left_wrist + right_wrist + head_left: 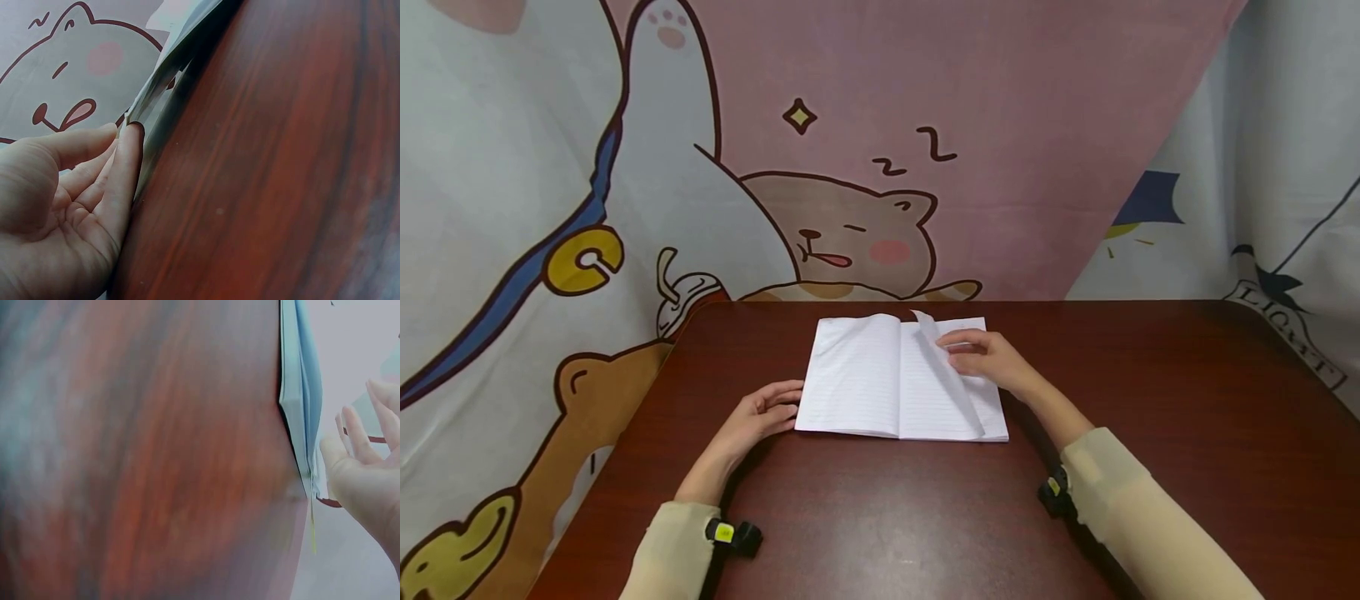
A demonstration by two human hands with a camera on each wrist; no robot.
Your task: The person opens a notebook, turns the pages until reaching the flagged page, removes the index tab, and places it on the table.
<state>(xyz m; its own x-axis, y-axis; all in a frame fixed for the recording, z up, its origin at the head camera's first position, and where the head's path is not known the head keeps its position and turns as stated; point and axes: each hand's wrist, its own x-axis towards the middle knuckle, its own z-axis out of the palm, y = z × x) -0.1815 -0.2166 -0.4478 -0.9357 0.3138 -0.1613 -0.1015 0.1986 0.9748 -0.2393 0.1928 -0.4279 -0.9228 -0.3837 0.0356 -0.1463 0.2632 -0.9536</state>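
Note:
An open notebook (857, 375) with white lined pages lies on the dark red-brown table. One page (942, 371) on its right half stands lifted and curves leftward. My right hand (988, 360) is at the right side of that page, its fingertips touching it and its fingers loosely extended. In the right wrist view the fingers of this hand (369, 462) are spread apart beside the notebook's edge (294, 400). My left hand (765, 414) holds the notebook's left edge, thumb above and a finger below, as the left wrist view shows at the corner (130, 117).
The table (880, 517) extends on all sides of the notebook. Behind it hangs a cloth (1000, 167) printed with cartoon animals. A black wrist camera (737, 537) is strapped to the left sleeve, another camera (1056, 493) to the right.

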